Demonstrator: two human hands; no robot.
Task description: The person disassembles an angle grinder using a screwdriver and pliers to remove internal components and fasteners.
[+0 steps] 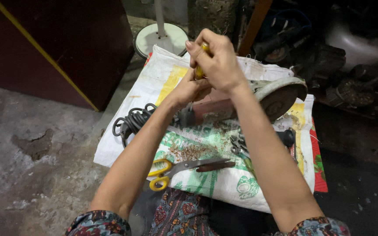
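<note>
Gripping a yellow-handled screwdriver (201, 61) upright, the right hand (217, 61) bears down on an angle grinder (259, 98). The left hand (188, 89) clasps the shaft, steadying it. Yellow-handled scissors (184, 168) lie at six o'clock.

Concrete floor (31, 175), cracked & patchy, is covered in the middle by a white woven sack (224, 183) w/ green & yellow print. Laid on the sack: grinder (281, 96), coiled black cord (132, 122), yellow-handled scissors (176, 168), pliers (240, 146), rusty debris.
</note>
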